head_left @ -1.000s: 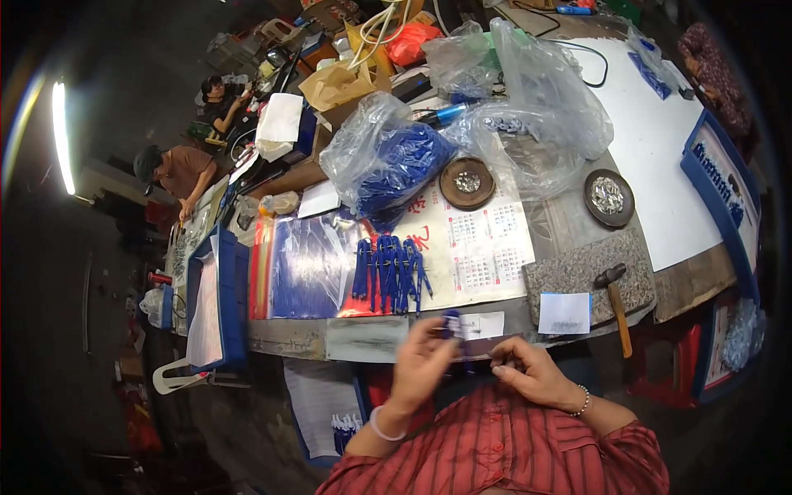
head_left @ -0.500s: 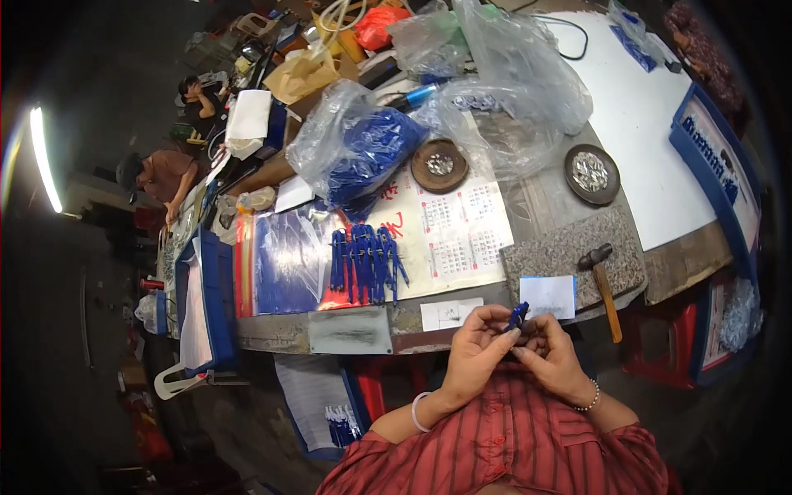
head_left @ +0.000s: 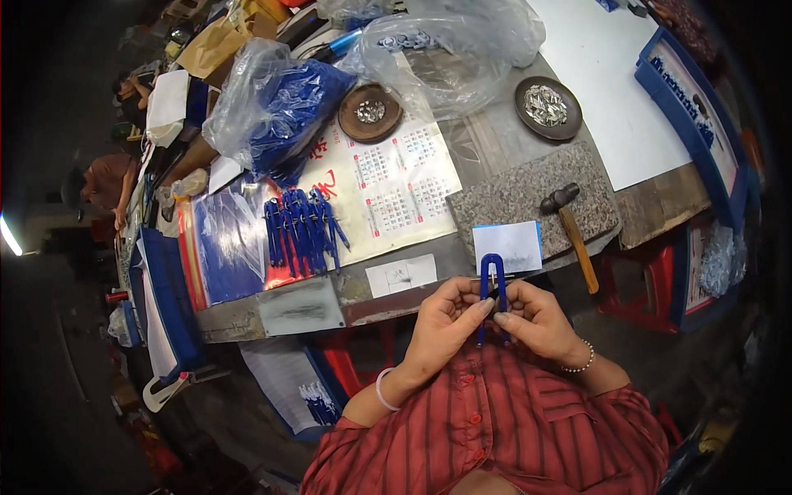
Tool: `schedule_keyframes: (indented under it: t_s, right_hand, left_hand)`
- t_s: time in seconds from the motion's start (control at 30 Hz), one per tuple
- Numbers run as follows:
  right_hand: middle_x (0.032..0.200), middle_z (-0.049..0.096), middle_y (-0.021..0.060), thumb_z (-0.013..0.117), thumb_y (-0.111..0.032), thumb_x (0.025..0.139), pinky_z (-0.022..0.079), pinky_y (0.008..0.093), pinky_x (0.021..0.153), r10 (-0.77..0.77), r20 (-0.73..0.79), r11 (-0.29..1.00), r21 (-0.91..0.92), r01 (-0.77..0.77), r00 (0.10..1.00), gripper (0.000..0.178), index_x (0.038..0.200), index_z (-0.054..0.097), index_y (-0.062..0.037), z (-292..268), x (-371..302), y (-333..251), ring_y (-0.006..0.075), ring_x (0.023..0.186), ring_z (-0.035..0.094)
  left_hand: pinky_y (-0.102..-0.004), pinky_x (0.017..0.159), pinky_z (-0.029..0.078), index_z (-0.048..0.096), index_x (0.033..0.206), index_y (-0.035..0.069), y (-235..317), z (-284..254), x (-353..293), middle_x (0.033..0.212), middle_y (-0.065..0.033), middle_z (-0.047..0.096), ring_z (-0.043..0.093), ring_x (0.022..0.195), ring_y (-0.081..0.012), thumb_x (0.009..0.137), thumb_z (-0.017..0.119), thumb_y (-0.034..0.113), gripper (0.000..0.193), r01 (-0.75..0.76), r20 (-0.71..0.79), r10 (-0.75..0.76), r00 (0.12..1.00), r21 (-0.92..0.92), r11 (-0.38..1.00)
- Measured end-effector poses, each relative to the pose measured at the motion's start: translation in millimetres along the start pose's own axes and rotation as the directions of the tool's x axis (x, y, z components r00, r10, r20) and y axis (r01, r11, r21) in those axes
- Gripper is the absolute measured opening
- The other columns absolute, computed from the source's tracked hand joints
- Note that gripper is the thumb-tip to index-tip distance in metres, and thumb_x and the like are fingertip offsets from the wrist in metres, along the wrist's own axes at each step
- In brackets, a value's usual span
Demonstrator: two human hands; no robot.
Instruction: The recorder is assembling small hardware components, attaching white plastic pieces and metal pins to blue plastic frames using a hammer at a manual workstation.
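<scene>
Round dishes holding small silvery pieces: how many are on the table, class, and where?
2: one dish right of the blue-filled bag, the other just beyond the speckled slab. The clear bag could hide more.

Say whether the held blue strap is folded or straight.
Folded: the strap bends double into a U, its two legs side by side.

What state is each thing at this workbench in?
Blue strap, bent into an upside-down U
Left hand, closed on the strap
Right hand, closed on the strap
Granite slab, lying flat
Hammer, on the slab, handle overhanging
Pile of blue straps, bunched together
Left round dish, holding silvery pieces
Right round dish, holding silvery pieces
Clear plastic bag, bulging with blue contents
</scene>
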State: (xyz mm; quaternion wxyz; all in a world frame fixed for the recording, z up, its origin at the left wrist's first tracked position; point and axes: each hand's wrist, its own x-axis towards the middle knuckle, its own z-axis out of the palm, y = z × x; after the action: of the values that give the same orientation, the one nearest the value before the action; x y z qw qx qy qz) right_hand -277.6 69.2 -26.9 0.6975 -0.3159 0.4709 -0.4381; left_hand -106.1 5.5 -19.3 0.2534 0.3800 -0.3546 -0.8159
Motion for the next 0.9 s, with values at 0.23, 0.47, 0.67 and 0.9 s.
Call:
schedule_keyframes:
  t_s: [0.23, 0.47, 0.67, 0.9]
  right_hand:
    - [0.078, 0.056, 0.0001, 0.056, -0.009, 0.09, 0.04, 0.0165, 0.049, 0.088, 0.018, 0.996, 0.03, -0.089, 0.996, 0.011, 0.098, 0.05, -0.0028, -5, -4, -1, 0.0016, 0.058, 0.049]
    - [0.078, 0.055, 0.0001, 0.055, -0.009, 0.091, 0.04, 0.0163, 0.05, 0.09, 0.021, 0.995, 0.037, -0.091, 0.996, 0.012, 0.099, 0.05, -0.0025, -10, -5, 4, 0.0018, 0.058, 0.049]
    - [0.078, 0.054, -0.0003, 0.055, -0.01, 0.091, 0.04, 0.0166, 0.05, 0.073, 0.031, 0.997, 0.021, -0.074, 0.997, 0.012, 0.099, 0.049, -0.0028, -14, -4, 3, 0.0018, 0.057, 0.048]
    - [0.076, 0.056, 0.0011, 0.057, -0.013, 0.091, 0.041, 0.0175, 0.05, 0.107, 0.124, 0.994, -0.003, -0.107, 0.987, 0.013, 0.096, 0.048, -0.0037, -11, 0, -1, 0.0024, 0.057, 0.049]
  left_hand:
    - [-0.0217, 0.074, 0.048, 0.054, 0.104, 0.0, -7, -2, 3, 0.091, -0.0047, 0.062, 0.058, 0.082, -0.0083, 0.088, 0.061, 0.005, 0.018, 0.007, 0.038, -0.01, 0.999, 0.06, 0.998]
    - [-0.0195, 0.072, 0.047, 0.054, 0.103, 0.0, -7, 0, 7, 0.089, -0.0032, 0.061, 0.058, 0.08, -0.0064, 0.088, 0.061, 0.006, 0.017, 0.044, 0.044, -0.048, 0.998, 0.103, 0.994]
    - [-0.0195, 0.07, 0.048, 0.054, 0.105, -0.001, -8, 1, 10, 0.089, -0.0043, 0.061, 0.058, 0.077, -0.0071, 0.089, 0.059, 0.005, 0.018, 0.022, 0.055, -0.029, 0.998, 0.124, 0.992]
    - [-0.0213, 0.067, 0.049, 0.052, 0.112, -0.002, -7, 3, 12, 0.09, -0.0065, 0.061, 0.059, 0.077, -0.0087, 0.093, 0.055, 0.01, 0.022, -0.031, 0.058, 0.024, 0.998, 0.124, 0.992]
